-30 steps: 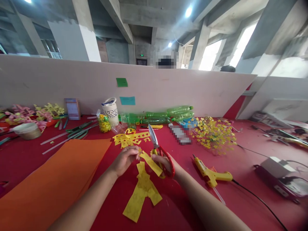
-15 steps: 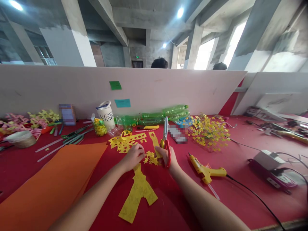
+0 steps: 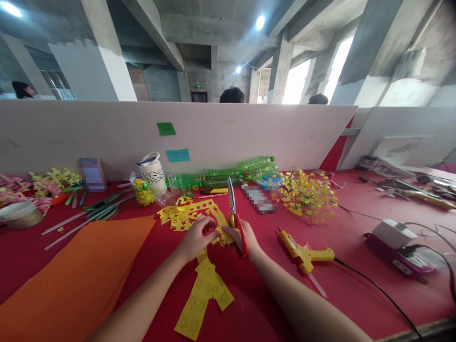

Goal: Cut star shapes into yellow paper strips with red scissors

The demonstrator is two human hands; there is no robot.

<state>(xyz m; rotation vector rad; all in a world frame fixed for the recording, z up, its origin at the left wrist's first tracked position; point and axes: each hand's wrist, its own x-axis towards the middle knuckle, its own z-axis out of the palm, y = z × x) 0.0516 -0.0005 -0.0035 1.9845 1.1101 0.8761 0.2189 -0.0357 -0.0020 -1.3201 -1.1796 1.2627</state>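
My right hand (image 3: 247, 240) is closed around red-handled scissors (image 3: 231, 197), their blades pointing up and away. A yellow paper strip (image 3: 221, 221) sits under that hand's thumb. My left hand (image 3: 195, 237) is curled just to its left, thumb and fingers bent towards the strip; whatever is at the fingertips is too small to make out. Partly hidden between the hands lie small yellow stars (image 3: 218, 239). Nearer me are yellow paper pieces (image 3: 203, 294) with stars drawn on them. Beyond the left hand lie yellow scraps (image 3: 181, 218) with star-shaped holes.
Orange sheets (image 3: 81, 266) cover the left of the red table. A yellow glue gun (image 3: 306, 254) lies right, its cord running to the front edge. Green bottles (image 3: 228, 175), a white cup (image 3: 152, 173) and a yellow star bunch (image 3: 306, 194) stand along the white partition (image 3: 249, 133).
My right hand has come left and slightly down with the scissors and strip, close to the left hand. My left thumb now stretches towards the strip. The whole view has shifted slightly.
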